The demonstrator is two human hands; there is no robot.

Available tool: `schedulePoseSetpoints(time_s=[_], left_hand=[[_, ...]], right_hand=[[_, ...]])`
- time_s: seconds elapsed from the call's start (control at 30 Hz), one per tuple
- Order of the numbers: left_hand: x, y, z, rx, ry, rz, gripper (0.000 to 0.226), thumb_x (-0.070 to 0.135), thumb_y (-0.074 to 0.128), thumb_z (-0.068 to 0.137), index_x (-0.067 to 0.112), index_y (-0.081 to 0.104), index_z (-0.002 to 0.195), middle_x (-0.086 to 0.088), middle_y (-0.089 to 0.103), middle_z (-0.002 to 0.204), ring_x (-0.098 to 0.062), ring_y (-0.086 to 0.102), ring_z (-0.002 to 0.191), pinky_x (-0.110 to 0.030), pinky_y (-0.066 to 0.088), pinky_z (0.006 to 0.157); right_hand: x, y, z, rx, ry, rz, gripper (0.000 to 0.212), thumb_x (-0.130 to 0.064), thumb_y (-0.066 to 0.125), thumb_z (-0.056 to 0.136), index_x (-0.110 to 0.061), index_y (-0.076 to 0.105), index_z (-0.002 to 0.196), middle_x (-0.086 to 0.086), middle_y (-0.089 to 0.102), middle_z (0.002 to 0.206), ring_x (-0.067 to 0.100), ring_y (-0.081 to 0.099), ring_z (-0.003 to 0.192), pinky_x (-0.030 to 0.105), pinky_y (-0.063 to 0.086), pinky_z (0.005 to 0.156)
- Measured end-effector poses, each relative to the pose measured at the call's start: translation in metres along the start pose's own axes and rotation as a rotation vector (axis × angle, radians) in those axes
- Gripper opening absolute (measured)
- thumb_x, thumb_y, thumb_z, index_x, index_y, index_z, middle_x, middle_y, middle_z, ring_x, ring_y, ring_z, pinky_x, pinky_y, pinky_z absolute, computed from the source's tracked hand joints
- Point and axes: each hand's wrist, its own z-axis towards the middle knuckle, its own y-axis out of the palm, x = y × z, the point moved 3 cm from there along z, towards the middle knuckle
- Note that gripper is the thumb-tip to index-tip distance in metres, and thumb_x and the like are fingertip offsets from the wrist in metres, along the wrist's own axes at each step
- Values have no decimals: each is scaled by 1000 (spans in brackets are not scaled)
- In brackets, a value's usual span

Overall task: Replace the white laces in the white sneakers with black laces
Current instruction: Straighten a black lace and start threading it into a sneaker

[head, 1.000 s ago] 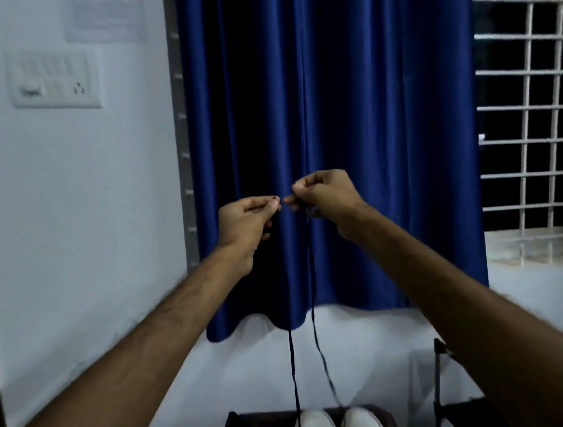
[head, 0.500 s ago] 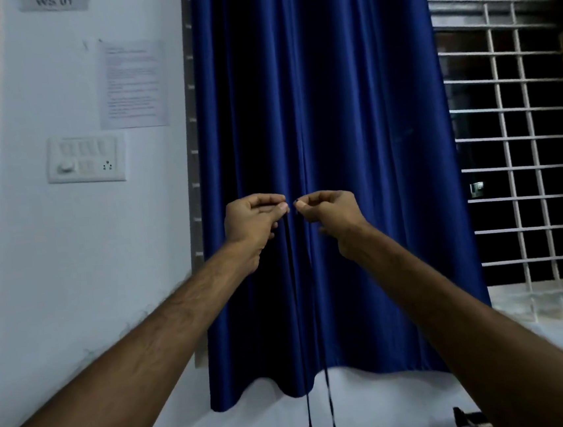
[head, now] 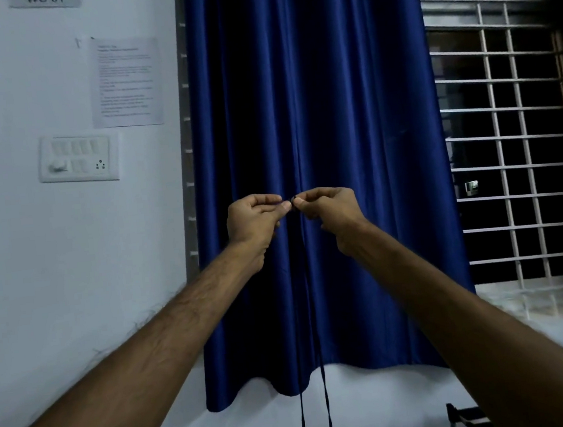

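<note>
Holds left hand point(head: 253, 221) and right hand point(head: 331, 212) raised side by side before a blue curtain point(head: 331, 105), nearly touching at the thumbs. Pinches a black lace point(head: 328, 415) between curled thumb and fingers of each hand. Lets two thin strands hang straight down, close together, past the curtain hem and out at the bottom edge of view; hard to trace against the dark folds. Faces a white wall point(head: 72, 268) at left with a switch panel point(head: 79, 158) under a paper notice point(head: 124, 80), and a barred window point(head: 512, 122) at right
</note>
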Motion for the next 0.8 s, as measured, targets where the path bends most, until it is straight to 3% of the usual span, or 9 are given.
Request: schedulePoseSetpoints(time_s=[0.2,0.37,0.57,0.67,0.8], left_hand=[[-1,-2,-2,-5,-14,-13,16,16,78,81,14,69,95,0,74,83,-5,61,61,-23,55,59],[-19,-36,-3,51,-28,83,13,12,71,86,22,63,84,4,68,75,-1,53,48,-22,48,48],[-127,-75,-62,-76,-96,366,12,6,66,89,16,62,84,1,62,72,1,50,46,-18,43,43],[-194,-76,-107,-160,-128,584,12,10,70,85,21,65,84,7,65,72,1,59,59,-21,50,62],[-273,-68,-172,-354,-326,783,11,27,71,85,26,64,93,8,66,94,-17,64,91,-29,50,80]], right_hand=[[-3,-3,-6,10,0,-7,5,-8,68,86,-11,72,87,-4,68,80,-2,58,64,8,42,44],[-2,-30,-1,126,48,-5,20,-6,57,88,-20,61,74,-2,68,73,8,62,60,20,41,52],[64,-66,-17,98,110,-194,19,-11,60,93,-20,61,76,-2,65,67,5,56,48,15,38,41],[126,-64,-36,-6,125,-422,13,-11,66,90,-16,68,78,-7,66,57,-1,53,44,14,46,47],[221,-46,-86,-244,223,-632,12,0,68,82,-11,73,82,2,72,72,6,62,60,20,53,62]])
